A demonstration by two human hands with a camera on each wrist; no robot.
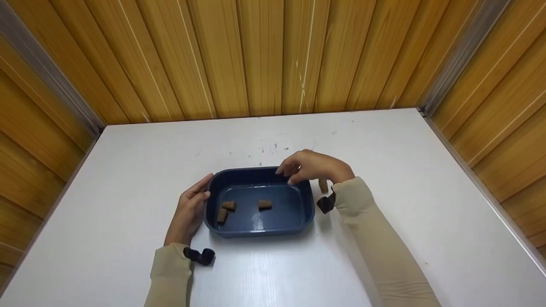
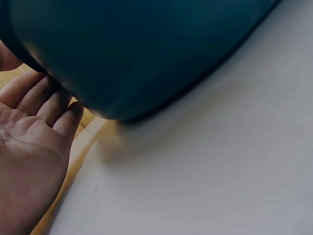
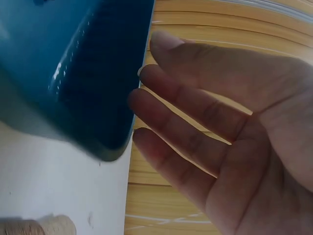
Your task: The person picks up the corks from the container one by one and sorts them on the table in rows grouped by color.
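A blue rectangular dish [image 1: 256, 233] sits on the white table with three brown corks in it. One cork [image 1: 265, 205] lies near the middle, and two, an upper cork [image 1: 229, 205] and a lower cork [image 1: 222, 215], lie together at the left end. My left hand [image 1: 190, 209] rests along the dish's left side, its fingers nearly straight against the outer wall in the left wrist view. Over the back right corner hovers my right hand [image 1: 313, 166], fingers loosely bent and nothing between them; the right wrist view shows thumb and fingertips apart.
Another cork [image 1: 323, 185] is on the table just right of the dish, partly behind the right wrist. Yellow wood-patterned panels [image 1: 264, 59] rise behind the table [image 1: 128, 170] and at both sides. Each wrist wears a small black camera.
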